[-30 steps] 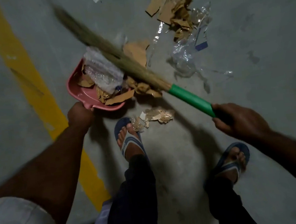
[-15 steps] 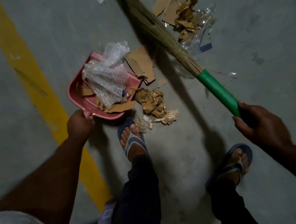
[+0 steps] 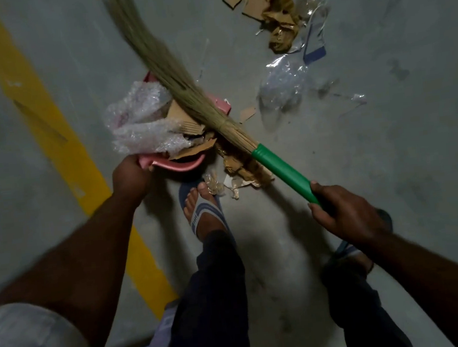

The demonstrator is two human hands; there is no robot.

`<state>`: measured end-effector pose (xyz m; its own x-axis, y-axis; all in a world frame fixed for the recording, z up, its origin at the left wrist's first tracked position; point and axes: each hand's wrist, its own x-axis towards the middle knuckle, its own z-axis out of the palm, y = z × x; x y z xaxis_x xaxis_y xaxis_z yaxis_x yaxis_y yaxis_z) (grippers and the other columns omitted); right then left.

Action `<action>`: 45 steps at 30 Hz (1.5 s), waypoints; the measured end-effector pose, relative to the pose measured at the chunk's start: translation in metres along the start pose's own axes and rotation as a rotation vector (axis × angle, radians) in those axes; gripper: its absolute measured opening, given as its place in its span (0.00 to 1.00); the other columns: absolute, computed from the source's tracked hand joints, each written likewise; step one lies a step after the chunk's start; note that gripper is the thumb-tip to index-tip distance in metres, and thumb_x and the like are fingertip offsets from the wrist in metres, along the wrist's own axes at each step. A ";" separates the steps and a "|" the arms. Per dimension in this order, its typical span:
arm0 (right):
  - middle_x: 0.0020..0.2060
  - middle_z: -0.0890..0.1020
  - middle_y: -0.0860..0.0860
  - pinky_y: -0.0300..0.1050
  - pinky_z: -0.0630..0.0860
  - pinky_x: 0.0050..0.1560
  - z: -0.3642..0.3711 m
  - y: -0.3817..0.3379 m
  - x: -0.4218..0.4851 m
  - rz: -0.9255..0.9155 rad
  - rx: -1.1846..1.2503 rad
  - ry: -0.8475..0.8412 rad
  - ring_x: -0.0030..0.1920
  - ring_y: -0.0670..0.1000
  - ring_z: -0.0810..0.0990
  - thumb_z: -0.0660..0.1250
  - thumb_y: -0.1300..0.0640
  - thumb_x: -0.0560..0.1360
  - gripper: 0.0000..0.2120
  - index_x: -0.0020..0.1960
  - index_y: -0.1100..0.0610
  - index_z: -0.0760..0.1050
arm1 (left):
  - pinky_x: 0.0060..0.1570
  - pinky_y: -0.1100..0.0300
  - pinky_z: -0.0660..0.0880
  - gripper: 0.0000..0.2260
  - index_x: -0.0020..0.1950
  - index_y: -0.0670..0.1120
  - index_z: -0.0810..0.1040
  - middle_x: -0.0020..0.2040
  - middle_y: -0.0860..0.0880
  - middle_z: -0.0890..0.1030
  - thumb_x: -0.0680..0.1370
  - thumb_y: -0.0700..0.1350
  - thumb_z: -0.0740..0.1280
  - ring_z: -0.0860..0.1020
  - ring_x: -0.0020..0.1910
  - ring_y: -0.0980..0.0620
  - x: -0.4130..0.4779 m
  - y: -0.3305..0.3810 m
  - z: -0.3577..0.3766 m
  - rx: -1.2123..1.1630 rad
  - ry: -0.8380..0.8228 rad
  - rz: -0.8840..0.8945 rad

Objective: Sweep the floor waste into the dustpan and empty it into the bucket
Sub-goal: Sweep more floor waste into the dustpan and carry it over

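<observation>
Held pan (image 3: 185,165) steady at 11 o'clock with left hand (image 3: 130,177) curled round its handle, gripped broom (image 3: 280,168) in right hand (image 3: 343,215) across it to pull scraps (image 3: 238,169) in; more waste (image 3: 276,9) at 1 o'clock.

Left hand (image 3: 130,177) grips the pink dustpan (image 3: 185,165), heaped with bubble wrap (image 3: 140,120) and cardboard (image 3: 182,119); right hand (image 3: 343,214) holds the green-handled grass broom (image 3: 280,168), bristles lying across the pan; torn cardboard and plastic film (image 3: 283,84) on grey floor (image 3: 386,130).

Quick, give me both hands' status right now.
Left hand: closed round the handle of the pink dustpan.
Right hand: closed round the green handle of the broom.
</observation>
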<state>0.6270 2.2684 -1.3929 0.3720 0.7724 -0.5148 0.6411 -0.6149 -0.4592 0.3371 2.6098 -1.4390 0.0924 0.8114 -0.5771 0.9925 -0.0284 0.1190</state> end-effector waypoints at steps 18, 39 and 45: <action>0.56 0.83 0.55 0.51 0.79 0.54 -0.080 -0.031 0.018 0.099 0.163 0.312 0.52 0.57 0.83 0.74 0.55 0.73 0.22 0.65 0.57 0.77 | 0.49 0.49 0.72 0.11 0.59 0.40 0.77 0.54 0.37 0.81 0.79 0.44 0.68 0.78 0.53 0.35 -0.048 0.019 -0.038 -0.068 0.100 0.057; 0.56 0.82 0.56 0.45 0.75 0.50 -0.332 -0.178 -0.105 0.350 0.190 0.212 0.53 0.56 0.81 0.71 0.48 0.74 0.24 0.69 0.48 0.73 | 0.48 0.49 0.74 0.07 0.54 0.47 0.78 0.52 0.41 0.82 0.78 0.46 0.68 0.79 0.52 0.37 -0.215 0.125 -0.278 -0.232 0.089 0.219; 0.53 0.83 0.54 0.49 0.80 0.48 -0.399 -0.234 -0.155 0.406 0.220 0.322 0.48 0.55 0.82 0.72 0.47 0.73 0.23 0.67 0.47 0.74 | 0.50 0.45 0.75 0.07 0.54 0.48 0.76 0.51 0.42 0.82 0.78 0.47 0.67 0.78 0.52 0.37 -0.254 0.145 -0.377 -0.178 0.108 0.352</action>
<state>0.6868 2.3561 -0.9163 0.7679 0.4555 -0.4503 0.2614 -0.8647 -0.4289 0.4270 2.6194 -0.9707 0.4055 0.8271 -0.3892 0.8715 -0.2212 0.4377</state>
